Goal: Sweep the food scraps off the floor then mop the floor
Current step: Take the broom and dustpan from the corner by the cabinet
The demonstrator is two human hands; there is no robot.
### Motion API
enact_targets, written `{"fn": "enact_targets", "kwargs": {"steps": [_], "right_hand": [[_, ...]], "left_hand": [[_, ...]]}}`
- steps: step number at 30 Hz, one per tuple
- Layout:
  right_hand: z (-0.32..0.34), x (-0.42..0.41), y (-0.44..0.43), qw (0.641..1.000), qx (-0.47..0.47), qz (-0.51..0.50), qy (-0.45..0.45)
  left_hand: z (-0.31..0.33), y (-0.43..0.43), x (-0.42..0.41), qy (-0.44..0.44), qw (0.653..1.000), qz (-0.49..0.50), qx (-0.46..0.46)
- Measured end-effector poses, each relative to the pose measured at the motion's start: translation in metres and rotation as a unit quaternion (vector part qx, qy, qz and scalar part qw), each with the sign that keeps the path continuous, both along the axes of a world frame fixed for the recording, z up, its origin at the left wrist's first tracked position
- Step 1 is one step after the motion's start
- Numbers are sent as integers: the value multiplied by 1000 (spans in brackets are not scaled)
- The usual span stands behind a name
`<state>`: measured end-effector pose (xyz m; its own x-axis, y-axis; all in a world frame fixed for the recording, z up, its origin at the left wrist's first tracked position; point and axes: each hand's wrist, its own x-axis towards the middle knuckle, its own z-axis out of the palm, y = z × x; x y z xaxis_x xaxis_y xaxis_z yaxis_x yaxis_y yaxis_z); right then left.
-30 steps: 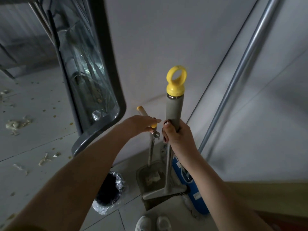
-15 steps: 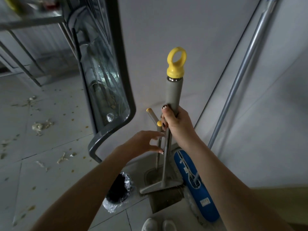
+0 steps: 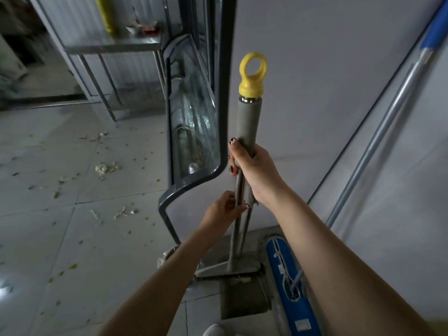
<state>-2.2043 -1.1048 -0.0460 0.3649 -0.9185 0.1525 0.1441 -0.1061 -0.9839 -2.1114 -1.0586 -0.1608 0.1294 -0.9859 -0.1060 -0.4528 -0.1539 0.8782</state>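
Note:
My right hand (image 3: 252, 169) grips the grey broom handle (image 3: 247, 122) just below its yellow ring cap (image 3: 252, 76). Lower down, my left hand (image 3: 224, 210) holds the metal shafts where the dustpan handle runs beside the broom. The broom head (image 3: 228, 266) and the dustpan (image 3: 244, 299) stand on the floor by the wall. A blue flat mop (image 3: 289, 282) lies to their right, its long metal pole (image 3: 378, 139) leaning on the wall. Food scraps (image 3: 105, 168) are scattered over the floor tiles at left.
A dark-framed glass panel (image 3: 194, 132) stands just left of the broom. A foil-lined bin (image 3: 164, 259) is partly hidden behind my left forearm. A metal table (image 3: 109, 44) stands at the back left. My white shoe tip (image 3: 213, 331) shows at the bottom.
The broom has risen and come nearer. My left hand left the top of the dustpan handle and moved down onto the shafts below my right hand. The view has tilted upward.

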Motion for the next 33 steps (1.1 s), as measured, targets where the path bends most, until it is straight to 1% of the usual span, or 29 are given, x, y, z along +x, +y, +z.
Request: {"fn": "enact_targets", "kwargs": {"steps": [2, 7, 12, 16, 20, 25, 29, 33], "right_hand": [[2, 8, 8, 1000, -1, 25, -2], [3, 38, 34, 995, 2, 96, 0], [7, 76, 73, 982, 15, 189, 0], [16, 102, 114, 972, 2, 233, 11], [28, 128, 167, 960, -4, 278, 20], [34, 167, 247, 952, -27, 303, 43], [37, 206, 316, 951, -43, 302, 57], [41, 235, 361, 948, -57, 303, 73]], "left_hand": [[-2, 13, 4, 6, 999, 38, -18], [-3, 53, 24, 32, 993, 106, -29], [5, 107, 54, 61, 983, 167, -32], [13, 155, 79, 67, 977, 197, -54], [18, 208, 108, 83, 971, 221, -49], [20, 289, 148, 77, 965, 244, -50], [25, 359, 185, 47, 963, 261, -46], [31, 412, 208, 33, 961, 270, -42]]}}
